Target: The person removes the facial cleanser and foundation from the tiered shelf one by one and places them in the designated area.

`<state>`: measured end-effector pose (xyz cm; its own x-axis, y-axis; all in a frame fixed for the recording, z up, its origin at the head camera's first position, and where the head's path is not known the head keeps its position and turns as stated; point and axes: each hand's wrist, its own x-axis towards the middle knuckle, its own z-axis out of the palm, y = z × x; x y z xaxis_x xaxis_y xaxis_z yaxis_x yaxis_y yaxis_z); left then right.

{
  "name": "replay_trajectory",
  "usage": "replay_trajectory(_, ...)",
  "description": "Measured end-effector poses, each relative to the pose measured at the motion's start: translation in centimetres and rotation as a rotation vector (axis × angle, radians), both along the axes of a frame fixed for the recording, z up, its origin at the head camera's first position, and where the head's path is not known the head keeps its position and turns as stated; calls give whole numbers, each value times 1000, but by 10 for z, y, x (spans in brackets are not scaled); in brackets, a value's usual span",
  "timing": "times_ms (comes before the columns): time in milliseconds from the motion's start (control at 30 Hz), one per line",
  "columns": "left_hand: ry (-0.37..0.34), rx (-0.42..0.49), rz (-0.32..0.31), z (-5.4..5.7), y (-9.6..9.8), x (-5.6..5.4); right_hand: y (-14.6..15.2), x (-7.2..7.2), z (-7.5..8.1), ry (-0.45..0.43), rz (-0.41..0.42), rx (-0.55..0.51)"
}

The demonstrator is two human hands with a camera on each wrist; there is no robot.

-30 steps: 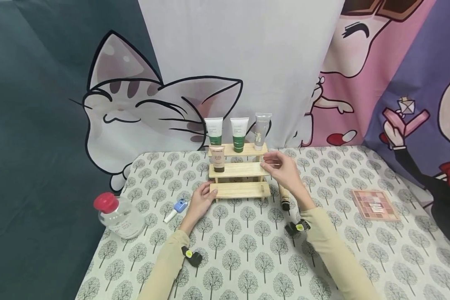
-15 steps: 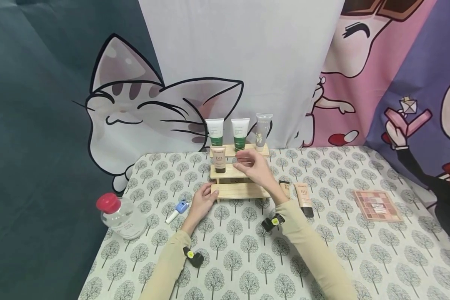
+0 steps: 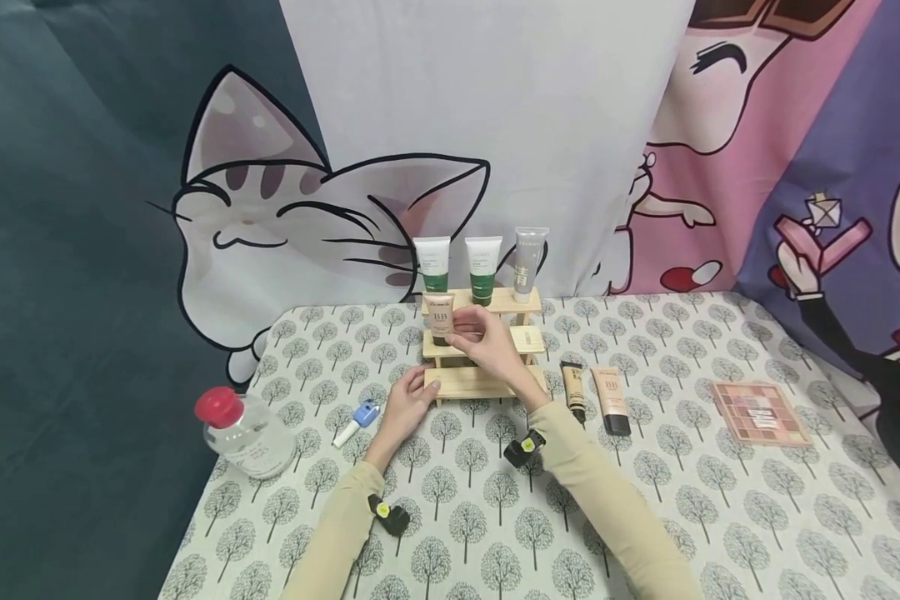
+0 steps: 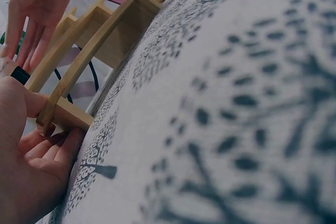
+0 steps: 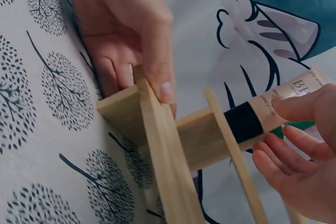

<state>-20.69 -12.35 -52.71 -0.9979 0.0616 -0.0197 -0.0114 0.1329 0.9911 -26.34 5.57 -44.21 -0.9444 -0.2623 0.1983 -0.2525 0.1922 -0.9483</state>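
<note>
My left hand (image 3: 407, 402) grips the left end of the lowest step of a three-step wooden display stand (image 3: 457, 383), with the thumb on top. On the middle step, at its left, stands a small BB cream tube (image 3: 440, 315), cap down. My right hand (image 3: 489, 340) is at this tube's right side, thumb and fingers apart. In the right wrist view the thumb overlaps the BB cream tube (image 5: 286, 98); firm contact is not clear. Two white-and-green tubes, one on the left (image 3: 432, 262) and one in the middle (image 3: 483, 267), and a grey tube (image 3: 527, 262) stand on the top step.
Right of the stand lie a slim yellowish tube (image 3: 573, 390), a larger BB cream tube (image 3: 612, 400) and an eyeshadow palette (image 3: 760, 413). On the left are a blue-and-white item (image 3: 356, 422) and a clear bottle with a red cap (image 3: 247, 433). A tree-patterned cloth (image 3: 487, 517) covers the table.
My right hand has moved left from the stand's right end, across the middle step, to the small BB cream tube. My left hand stays on the lowest step.
</note>
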Motion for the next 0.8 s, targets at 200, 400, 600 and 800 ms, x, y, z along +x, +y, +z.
replay_trajectory(200, 5, 13, 17, 1, 0, 1, -10, -1, -8, 19, -64, 1)
replay_trajectory(400, 1, 2, 13, -1, 0, 2, -14, 3, -11, 33, -136, 49)
replay_trajectory(600, 14, 20, 10, 0, 0, 2, -13, 4, -17, 83, -144, 43)
replay_trajectory(800, 16, 3, 19, 0, 0, 3, -6, 8, -14, 55, -149, 47)
